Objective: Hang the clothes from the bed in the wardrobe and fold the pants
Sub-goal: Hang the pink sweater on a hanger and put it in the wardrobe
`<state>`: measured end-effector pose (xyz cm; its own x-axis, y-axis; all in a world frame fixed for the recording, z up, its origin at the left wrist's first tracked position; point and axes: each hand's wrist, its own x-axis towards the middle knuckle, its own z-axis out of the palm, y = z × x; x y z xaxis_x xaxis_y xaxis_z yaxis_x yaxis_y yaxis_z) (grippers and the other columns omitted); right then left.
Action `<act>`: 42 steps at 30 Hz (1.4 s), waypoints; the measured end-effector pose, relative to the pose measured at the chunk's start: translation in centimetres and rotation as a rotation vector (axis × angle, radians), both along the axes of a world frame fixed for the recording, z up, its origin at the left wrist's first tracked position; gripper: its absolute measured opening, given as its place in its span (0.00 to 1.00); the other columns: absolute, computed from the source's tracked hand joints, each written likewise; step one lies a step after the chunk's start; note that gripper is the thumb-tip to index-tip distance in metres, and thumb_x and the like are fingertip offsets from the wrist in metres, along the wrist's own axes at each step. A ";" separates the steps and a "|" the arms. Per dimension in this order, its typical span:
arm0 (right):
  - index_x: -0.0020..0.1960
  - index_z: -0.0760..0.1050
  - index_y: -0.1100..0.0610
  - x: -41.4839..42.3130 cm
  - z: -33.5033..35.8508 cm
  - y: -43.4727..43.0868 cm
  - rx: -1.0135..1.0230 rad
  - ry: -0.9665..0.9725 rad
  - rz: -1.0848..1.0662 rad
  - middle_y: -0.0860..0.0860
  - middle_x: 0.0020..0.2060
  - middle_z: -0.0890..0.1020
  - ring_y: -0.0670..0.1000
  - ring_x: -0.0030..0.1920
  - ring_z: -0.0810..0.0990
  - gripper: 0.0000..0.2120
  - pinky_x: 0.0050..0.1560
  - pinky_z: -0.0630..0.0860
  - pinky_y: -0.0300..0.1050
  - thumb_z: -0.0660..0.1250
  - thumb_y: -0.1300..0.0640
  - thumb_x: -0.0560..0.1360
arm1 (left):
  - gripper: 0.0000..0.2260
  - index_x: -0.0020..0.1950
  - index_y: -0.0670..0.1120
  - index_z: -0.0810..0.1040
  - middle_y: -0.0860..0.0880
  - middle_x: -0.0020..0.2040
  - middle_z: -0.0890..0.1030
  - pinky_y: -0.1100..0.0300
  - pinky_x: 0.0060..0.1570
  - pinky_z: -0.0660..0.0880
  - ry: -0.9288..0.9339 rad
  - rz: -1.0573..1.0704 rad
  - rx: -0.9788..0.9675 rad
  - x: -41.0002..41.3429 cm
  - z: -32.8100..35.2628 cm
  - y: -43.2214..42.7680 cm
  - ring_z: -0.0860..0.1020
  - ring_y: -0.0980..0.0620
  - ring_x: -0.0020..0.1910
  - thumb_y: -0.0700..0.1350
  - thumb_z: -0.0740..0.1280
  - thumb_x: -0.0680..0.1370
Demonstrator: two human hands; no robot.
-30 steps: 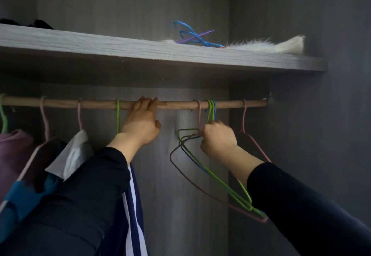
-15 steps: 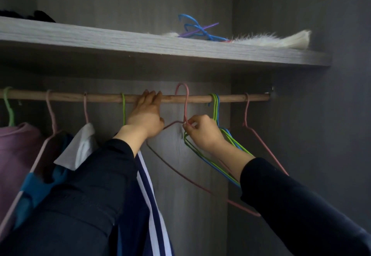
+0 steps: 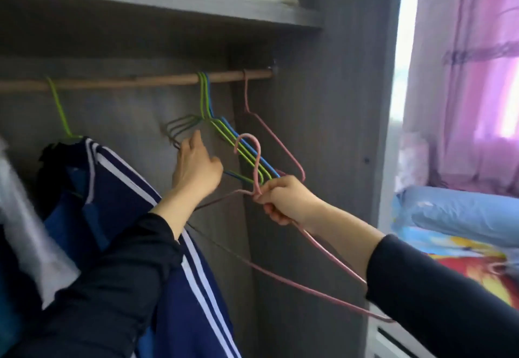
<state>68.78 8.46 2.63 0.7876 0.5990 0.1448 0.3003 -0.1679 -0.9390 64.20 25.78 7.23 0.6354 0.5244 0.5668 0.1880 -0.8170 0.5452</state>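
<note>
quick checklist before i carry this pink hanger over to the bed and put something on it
1. Pink hanger off the rod: ok, its hook hangs in the air below the rod.
2. Right hand grip: ok, fingers curl round the hanger's neck.
3. Hook clear of the green and blue hangers: cannot tell, they overlap in this view.
4. Left hand free of those hangers: cannot tell, its fingertips are hidden.
5. Other hangers seated on the rod: ok, including the second pink hanger.
6. Clothes waiting on the bed: cannot tell, only bedding shows.
</note>
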 end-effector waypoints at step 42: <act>0.32 0.71 0.57 3.9 -26.0 -105.3 -0.361 0.559 -1.218 0.52 0.25 0.73 0.49 0.22 0.69 0.17 0.23 0.65 0.37 0.69 0.50 0.75 | 0.16 0.64 0.42 0.71 0.41 0.63 0.69 0.50 0.64 0.66 0.523 -1.233 0.186 23.8 -35.5 -106.8 0.67 0.41 0.64 0.40 0.61 0.76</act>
